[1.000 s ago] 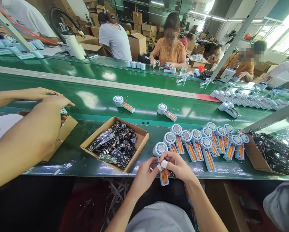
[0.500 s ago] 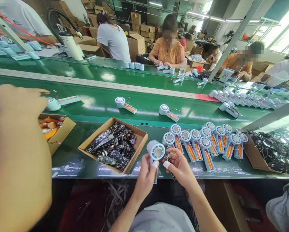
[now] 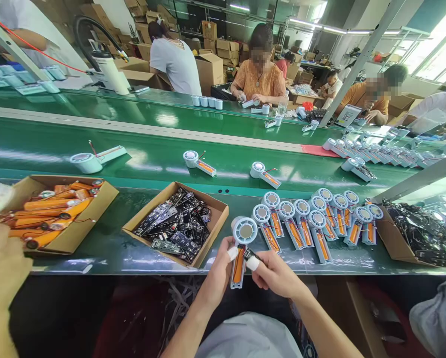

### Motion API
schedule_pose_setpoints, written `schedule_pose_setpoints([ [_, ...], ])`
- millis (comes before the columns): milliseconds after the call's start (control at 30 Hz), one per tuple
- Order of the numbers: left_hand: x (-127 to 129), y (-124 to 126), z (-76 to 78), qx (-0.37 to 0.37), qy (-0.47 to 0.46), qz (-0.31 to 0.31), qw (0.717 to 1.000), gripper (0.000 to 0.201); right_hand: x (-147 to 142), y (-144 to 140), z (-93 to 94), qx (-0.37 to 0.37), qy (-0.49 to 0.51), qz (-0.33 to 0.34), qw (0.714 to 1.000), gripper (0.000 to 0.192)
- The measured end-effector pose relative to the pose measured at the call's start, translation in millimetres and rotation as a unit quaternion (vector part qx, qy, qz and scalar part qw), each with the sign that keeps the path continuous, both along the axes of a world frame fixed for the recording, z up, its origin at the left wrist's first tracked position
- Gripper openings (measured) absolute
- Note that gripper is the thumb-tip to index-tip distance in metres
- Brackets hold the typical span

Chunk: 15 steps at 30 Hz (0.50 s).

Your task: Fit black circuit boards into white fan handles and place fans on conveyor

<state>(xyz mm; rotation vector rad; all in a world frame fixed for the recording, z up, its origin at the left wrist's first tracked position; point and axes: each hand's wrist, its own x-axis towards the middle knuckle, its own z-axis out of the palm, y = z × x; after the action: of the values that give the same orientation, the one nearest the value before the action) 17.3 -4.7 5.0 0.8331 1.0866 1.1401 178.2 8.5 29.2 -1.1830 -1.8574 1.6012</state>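
My left hand (image 3: 220,271) is closed round the handle of a light blue handheld fan (image 3: 244,231), its round head facing up. An orange battery (image 3: 238,266) lies in the open handle. Between the fingers of my right hand (image 3: 273,271) is a small black circuit board (image 3: 250,254), held against the right side of the handle near the fan head. White coverings wrap both thumbs. Part of the board is hidden by my right fingers. Beside my hands stands a cardboard box of circuit boards (image 3: 226,215).
Several open fans (image 3: 301,209) with orange batteries lie to the right, near another box of boards (image 3: 389,248). A box of orange batteries (image 3: 109,196) stands left, by a co-worker's arm (image 3: 2,278). Fans sit spaced along the green belt (image 3: 156,171). A metal post (image 3: 424,176) slants at right.
My left hand has turned the fan so its open handle shows, and my right hand has brought the board down to it. The co-worker's arm has drawn back left; belt fans have shifted slightly right.
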Motion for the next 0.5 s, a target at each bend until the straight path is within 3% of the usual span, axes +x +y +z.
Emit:
schedule_pose_setpoints([
  [100,3.1,-7.7,-4.5,0.007,-0.051,-0.016,0.999,0.035,-1.7,-2.3,-11.2,-0.057,0.066,-0.051,0.995,0.063],
  [267,10.4,-14.3,-5.1,0.055,0.032,-0.019,0.998,0.039,-6.6,-10.9,-17.4,-0.049,0.103,-0.093,0.989,0.062],
  [400,15.2,-12.4,-8.7,0.061,0.111,0.030,0.992,0.030,-12.2,-21.0,-17.0,-0.025,0.106,-0.166,0.980,0.052],
  [500,16.1,-8.5,-11.0,0.047,0.175,0.085,0.980,0.021,-15.9,-31.4,-16.8,0.043,0.075,-0.210,0.974,0.034],
])
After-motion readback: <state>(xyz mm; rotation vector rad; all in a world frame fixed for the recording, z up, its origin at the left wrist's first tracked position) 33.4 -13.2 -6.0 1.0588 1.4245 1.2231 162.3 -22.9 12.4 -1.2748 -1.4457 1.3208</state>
